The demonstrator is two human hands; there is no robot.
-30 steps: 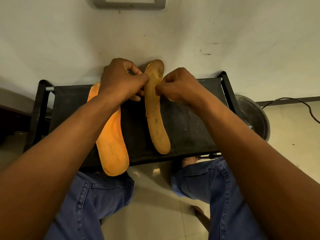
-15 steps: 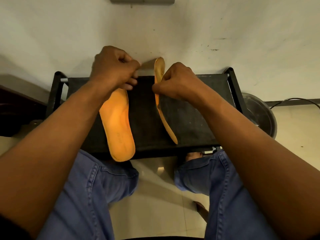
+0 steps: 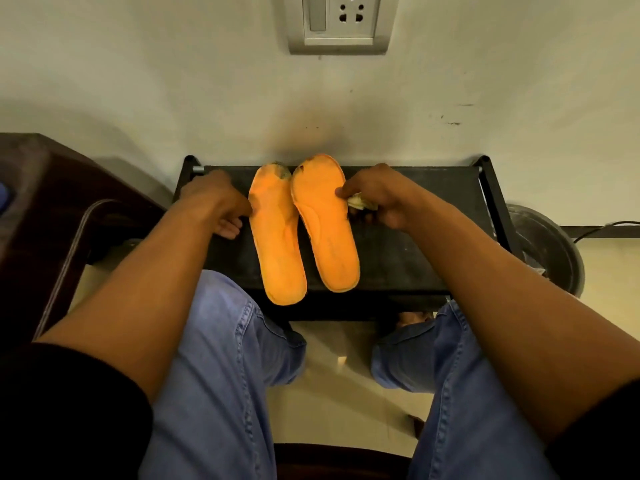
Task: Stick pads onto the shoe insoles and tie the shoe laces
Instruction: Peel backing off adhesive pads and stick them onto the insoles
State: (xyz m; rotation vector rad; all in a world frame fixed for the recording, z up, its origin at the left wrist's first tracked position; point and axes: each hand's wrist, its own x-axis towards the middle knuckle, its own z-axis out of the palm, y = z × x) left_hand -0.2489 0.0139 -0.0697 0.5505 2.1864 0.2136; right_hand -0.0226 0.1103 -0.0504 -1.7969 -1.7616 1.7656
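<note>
Two orange insoles lie flat side by side on a black rack (image 3: 408, 251), toes toward the wall. The left insole (image 3: 277, 244) overhangs the rack's near edge. The right insole (image 3: 325, 230) lies next to it, their toes touching. My left hand (image 3: 214, 202) rests at the left insole's left edge with fingers loosely curled, and nothing shows in it. My right hand (image 3: 381, 199) pinches a crumpled pale scrap (image 3: 360, 203) at the right insole's right edge, one fingertip touching that edge. No shoes or laces are in view.
A wall socket (image 3: 339, 22) sits above the rack. A dark wooden piece of furniture (image 3: 52, 202) stands at the left. A round metal basin (image 3: 547, 251) and a cable (image 3: 606, 226) are at the right. My knees in blue jeans are below the rack.
The right insole, held up on its edge before, now lies flat beside the left one. Both hands have dropped to the insoles' outer sides. A pale scrap is now in my right hand.
</note>
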